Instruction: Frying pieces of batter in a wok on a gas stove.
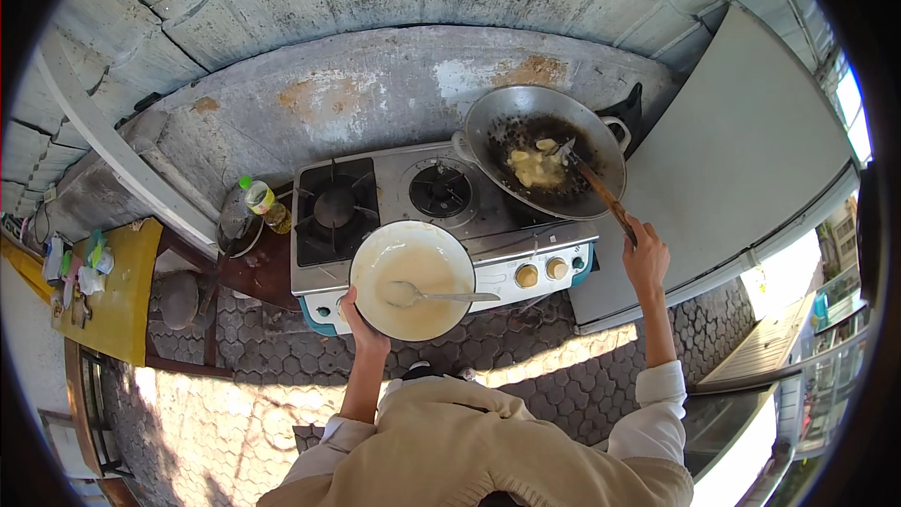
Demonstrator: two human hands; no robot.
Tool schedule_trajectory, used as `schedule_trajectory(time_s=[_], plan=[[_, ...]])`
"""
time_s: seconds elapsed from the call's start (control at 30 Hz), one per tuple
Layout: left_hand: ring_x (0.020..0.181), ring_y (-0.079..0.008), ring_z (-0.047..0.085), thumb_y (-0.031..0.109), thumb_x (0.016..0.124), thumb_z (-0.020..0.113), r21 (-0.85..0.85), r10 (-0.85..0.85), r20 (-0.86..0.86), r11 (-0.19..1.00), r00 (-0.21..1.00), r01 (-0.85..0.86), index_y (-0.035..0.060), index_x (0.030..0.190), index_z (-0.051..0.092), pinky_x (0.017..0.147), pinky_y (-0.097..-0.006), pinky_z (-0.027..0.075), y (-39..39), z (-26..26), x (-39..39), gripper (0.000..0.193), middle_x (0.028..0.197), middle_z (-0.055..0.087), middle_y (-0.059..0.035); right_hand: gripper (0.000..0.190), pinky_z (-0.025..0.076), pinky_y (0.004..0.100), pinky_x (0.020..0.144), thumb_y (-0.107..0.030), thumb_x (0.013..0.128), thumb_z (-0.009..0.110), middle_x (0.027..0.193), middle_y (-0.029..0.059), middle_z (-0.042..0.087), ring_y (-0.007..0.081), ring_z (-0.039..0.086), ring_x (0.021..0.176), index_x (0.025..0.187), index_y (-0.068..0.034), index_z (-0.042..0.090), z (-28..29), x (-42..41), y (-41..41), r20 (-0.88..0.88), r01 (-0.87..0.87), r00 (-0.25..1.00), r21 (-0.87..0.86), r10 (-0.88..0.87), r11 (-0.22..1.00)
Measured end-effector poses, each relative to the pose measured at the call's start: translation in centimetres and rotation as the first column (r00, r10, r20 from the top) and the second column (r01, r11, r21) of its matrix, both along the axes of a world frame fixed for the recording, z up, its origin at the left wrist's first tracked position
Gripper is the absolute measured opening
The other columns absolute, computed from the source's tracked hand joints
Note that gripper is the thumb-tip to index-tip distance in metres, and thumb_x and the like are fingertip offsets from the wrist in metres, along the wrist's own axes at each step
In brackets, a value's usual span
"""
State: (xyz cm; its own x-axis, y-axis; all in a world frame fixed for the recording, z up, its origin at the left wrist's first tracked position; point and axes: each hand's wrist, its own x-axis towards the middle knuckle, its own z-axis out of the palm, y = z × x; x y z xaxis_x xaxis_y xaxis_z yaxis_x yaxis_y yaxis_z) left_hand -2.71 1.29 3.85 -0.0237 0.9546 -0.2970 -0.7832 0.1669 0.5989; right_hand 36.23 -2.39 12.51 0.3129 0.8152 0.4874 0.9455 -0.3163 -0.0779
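My left hand (365, 327) grips the left rim of a white bowl (450, 253) in front of the stove. Pale batter (415, 303) lies in the bowl, with a metal spoon (461, 297) resting in it, its handle over the right rim. My right hand (646, 253) is closed around the wooden handle of a spatula (611, 201). The spatula's metal head is in a large two-handled wok (493, 116) on the stove's right side, touching or beside several pale yellow frying pieces (536, 167) in oil.
The gas stove (394, 148) has two bare burners left of the wok. A bottle of yellow oil (267, 204) stands near a pan (239, 222) at the left. Further left is a yellow-topped table (134, 296) with small items. A large grey panel (739, 155) borders the stove's right.
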Motion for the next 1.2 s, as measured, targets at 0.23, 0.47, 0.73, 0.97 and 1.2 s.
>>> schedule_trajectory(time_s=[0.23,0.47,0.73,0.97,1.2], plan=[[0.101,-0.021,0.046,0.041,0.073,0.043,0.051,-0.021,0.032,0.999,0.999,0.019,0.0055,0.111,0.044,0.084,-0.0325,0.037,0.1,-0.6,-0.6,0.052,0.108,0.049,-0.0068,0.035,0.046,0.0371,0.056,-0.008,0.066,0.059,0.076,0.0068,0.055,0.0287,0.056,0.063,0.1,-0.017,0.055,0.1,-0.5,0.2,-0.033,0.034,0.999,-0.001,-0.034,0.999],[0.1,-0.0208,0.046,0.041,0.073,0.044,0.005,0.015,-0.021,1.0,1.0,-0.015,0.0049,0.111,0.044,0.084,-0.0323,0.037,0.0,-0.1,0.0,0.052,0.108,0.049,-0.0073,0.034,0.046,0.0369,0.055,-0.008,0.066,0.059,0.075,0.0069,0.056,0.0284,0.056,0.063,0.098,-0.017,0.057,0.1,0.3,-0.1,-0.059,0.065,0.996,0.028,-0.063,0.997],[0.1,-0.021,0.046,0.042,0.073,0.044,0.02,-0.011,-0.016,1.0,1.0,0.011,0.0054,0.111,0.044,0.084,-0.0325,0.037,-0.1,0.2,0.0,0.053,0.108,0.049,-0.0071,0.034,0.046,0.0358,0.058,-0.008,0.067,0.059,0.076,0.0074,0.058,0.0278,0.057,0.067,0.1,-0.017,0.056,1.0,1.2,-0.5,-0.128,0.046,0.991,0.087,-0.034,0.995],[0.101,-0.0209,0.046,0.042,0.073,0.043,0.015,0.01,-0.036,1.0,0.999,-0.009,0.0055,0.112,0.044,0.085,-0.0328,0.036,0.2,-0.4,-0.1,0.053,0.109,0.048,-0.0068,0.033,0.046,0.036,0.059,-0.009,0.067,0.059,0.076,0.0082,0.058,0.0279,0.058,0.068,0.1,-0.016,0.056,1.8,0.5,-1.3,-0.144,0.079,0.987,0.056,-0.07,0.995],[0.103,-0.0206,0.044,0.043,0.074,0.043,-0.004,0.004,-0.025,1.0,1.0,-0.004,0.0056,0.113,0.043,0.086,-0.0322,0.035,0.1,0.0,0.4,0.054,0.11,0.048,-0.0066,0.034,0.046,0.0369,0.055,-0.01,0.068,0.059,0.074,0.0081,0.057,0.0281,0.057,0.065,0.101,-0.016,0.055,0.4,0.5,-0.6,-0.061,0.048,0.997,-0.001,-0.048,0.999]])
